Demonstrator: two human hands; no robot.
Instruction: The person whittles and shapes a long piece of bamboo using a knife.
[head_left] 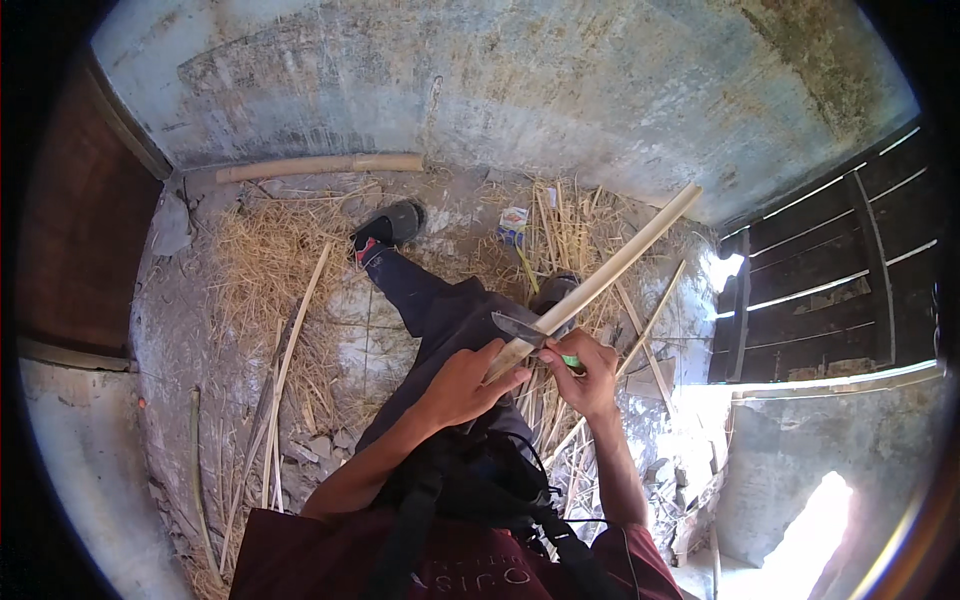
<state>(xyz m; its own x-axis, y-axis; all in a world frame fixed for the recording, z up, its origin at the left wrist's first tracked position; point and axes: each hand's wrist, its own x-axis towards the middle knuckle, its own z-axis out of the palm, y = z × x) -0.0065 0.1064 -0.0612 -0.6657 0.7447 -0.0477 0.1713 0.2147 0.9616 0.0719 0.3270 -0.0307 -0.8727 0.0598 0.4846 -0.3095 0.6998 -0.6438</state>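
A bamboo pole (320, 166) lies far left along the stained concrete wall (560, 90); straw (265, 260) litters the floor. The left hand (462, 385) wraps the near end of a split bamboo strip (620, 262); the right hand (587, 375) grips a knife (520, 328) against it. A small blue-and-white carton (513, 224) lies beyond.

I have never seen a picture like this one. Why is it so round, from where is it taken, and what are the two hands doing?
The camera sits on a person's head and looks down; its wide lens bends the edges. The two bare arms are the person's own. The left hand grips the low end of a long bamboo strip. The right hand holds a knife, its blade laid against the strip. Below are the person's legs and sandals, on a floor strewn with straw and more strips. A bamboo pole lies by the wall.
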